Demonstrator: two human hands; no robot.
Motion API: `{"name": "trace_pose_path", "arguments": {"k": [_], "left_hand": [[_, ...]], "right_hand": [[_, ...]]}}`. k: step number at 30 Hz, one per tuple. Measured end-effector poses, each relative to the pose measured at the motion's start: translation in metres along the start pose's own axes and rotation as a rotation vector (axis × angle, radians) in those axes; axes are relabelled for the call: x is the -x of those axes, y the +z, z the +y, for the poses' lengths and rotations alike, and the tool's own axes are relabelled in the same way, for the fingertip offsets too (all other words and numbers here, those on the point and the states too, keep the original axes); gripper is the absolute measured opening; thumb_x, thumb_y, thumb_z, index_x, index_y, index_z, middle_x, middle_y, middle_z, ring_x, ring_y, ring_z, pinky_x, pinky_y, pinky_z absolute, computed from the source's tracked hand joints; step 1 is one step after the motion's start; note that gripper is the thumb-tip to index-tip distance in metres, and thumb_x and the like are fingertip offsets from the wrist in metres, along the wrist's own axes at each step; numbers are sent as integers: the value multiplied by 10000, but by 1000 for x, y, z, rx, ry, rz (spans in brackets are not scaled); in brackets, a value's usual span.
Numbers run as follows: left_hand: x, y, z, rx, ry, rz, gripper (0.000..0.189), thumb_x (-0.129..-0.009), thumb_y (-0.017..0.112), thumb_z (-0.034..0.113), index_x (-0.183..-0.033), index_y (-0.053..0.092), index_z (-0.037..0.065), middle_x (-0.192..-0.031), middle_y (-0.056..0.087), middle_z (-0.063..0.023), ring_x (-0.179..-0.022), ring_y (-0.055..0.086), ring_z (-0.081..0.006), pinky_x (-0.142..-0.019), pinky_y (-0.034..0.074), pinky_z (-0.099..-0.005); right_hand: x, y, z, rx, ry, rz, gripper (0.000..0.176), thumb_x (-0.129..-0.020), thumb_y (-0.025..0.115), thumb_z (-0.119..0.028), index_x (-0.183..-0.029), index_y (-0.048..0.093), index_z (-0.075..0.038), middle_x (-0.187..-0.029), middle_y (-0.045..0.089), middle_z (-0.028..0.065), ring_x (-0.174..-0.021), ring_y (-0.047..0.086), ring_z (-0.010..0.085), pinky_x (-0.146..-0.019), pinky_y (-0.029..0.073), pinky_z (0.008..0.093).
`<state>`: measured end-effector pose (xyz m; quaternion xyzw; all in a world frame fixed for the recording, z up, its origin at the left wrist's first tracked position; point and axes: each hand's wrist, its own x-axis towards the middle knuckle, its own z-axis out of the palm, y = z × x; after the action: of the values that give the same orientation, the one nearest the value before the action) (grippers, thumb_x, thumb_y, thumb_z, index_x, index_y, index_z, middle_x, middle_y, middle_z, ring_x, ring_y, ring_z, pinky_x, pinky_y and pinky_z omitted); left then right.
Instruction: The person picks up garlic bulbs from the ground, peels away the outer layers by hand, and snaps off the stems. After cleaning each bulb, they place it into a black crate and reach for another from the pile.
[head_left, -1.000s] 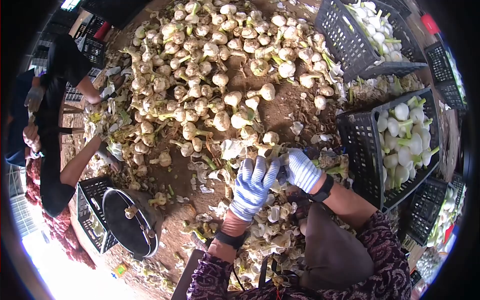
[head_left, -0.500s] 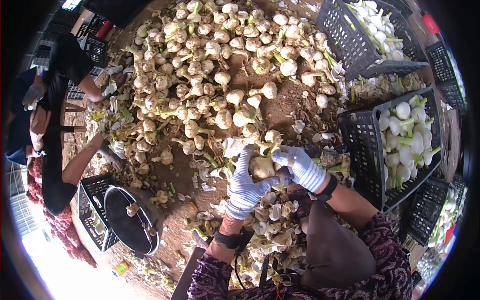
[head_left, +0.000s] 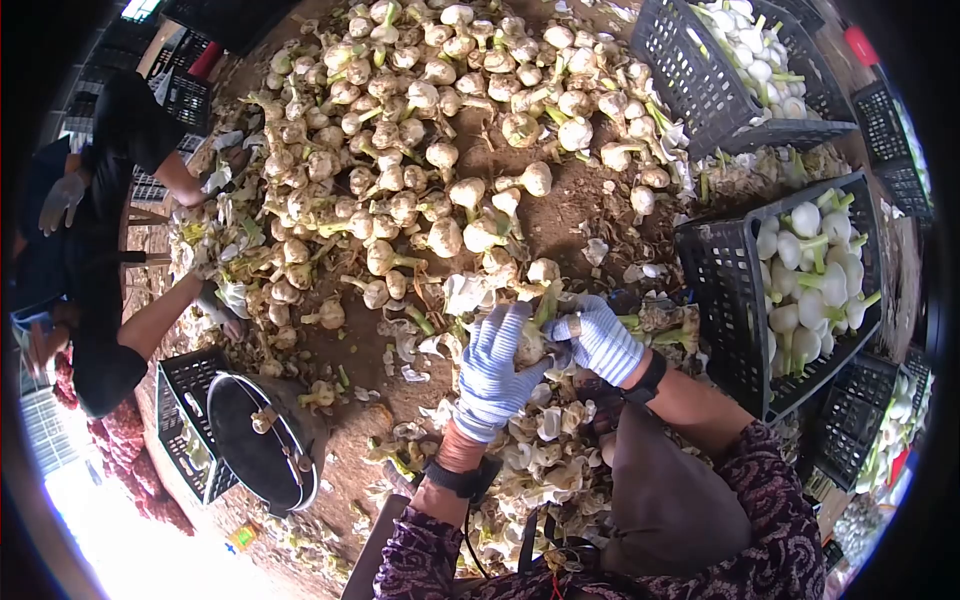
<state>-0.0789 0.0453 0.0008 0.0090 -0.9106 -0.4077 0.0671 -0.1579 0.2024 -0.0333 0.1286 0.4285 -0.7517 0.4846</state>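
Note:
My left hand (head_left: 495,375), in a striped glove, is wrapped round a garlic bulb (head_left: 530,348) from the left and covers much of it. From the other side my right hand (head_left: 605,342), gloved alike, closes its fingers against the same bulb near its green stem (head_left: 546,308). Whether the right fingers pinch skin or the bulb itself is hidden. Just beyond both hands lies a heap of unpeeled garlic bulbs (head_left: 400,205), with soil on them and stems attached. Loose peeled skins (head_left: 545,440) cover the ground below my hands.
On the right, a black crate (head_left: 715,310) holds cleaned white garlic bulbs (head_left: 815,275); another black crate (head_left: 690,75) stands behind it. A black bucket (head_left: 318,430) sits at the lower left beside a crate (head_left: 180,405). Other people's arms (head_left: 165,310) reach in at the left.
My left hand has turned over the garlic bulb, so less of it shows now. My right fingers have moved in closer. At the left, another person's hands have shifted.

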Motion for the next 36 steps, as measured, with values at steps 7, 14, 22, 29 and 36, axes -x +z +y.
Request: {"name": "trace_pose_path", "arguments": {"k": [7,14,22,29,36], "left_hand": [[12,7,-16,1529,-621,136,754,-633,812,173,-1252,395,66,-1058,569,-155,-1007,561,-297,-863,482,-392],[4,-1,-6,1235,-580,89,579,-622,808,157,-1064,451,45,-975,528,-89,-891,546,-201,-830,471,-328],[3,-5,5,1717,-920,223,536,-742,693,426,-1065,492,48,-921,599,-107,-713,612,-203,-501,506,-262],[-12,-3,5,1588,-784,259,410,-768,691,309,-1042,495,75,-910,582,-87,-766,605,-203,-547,504,-282],[-3,0,16,1114,-471,189,542,-694,685,-42,-1143,395,50,-1004,512,-82,-851,566,-176,-759,500,-279]], "right_hand": [[4,-3,-2,528,-361,35,278,-706,622,36,-983,624,6,-766,626,26,-612,571,66,-541,475,209],[0,-1,-11,392,-74,-39,270,-810,644,-182,-979,604,25,-745,623,38,-600,588,101,-543,484,219],[-6,-7,-16,1301,-956,-57,257,-697,634,-81,-954,638,-83,-829,629,94,-730,616,247,-646,498,347],[5,-8,-31,539,-239,-156,320,-761,690,-167,-1025,589,-18,-896,631,68,-789,615,129,-632,515,272],[5,15,-5,-210,2,-55,278,-753,632,-34,-1002,557,62,-817,641,101,-656,643,185,-529,558,276]]}}
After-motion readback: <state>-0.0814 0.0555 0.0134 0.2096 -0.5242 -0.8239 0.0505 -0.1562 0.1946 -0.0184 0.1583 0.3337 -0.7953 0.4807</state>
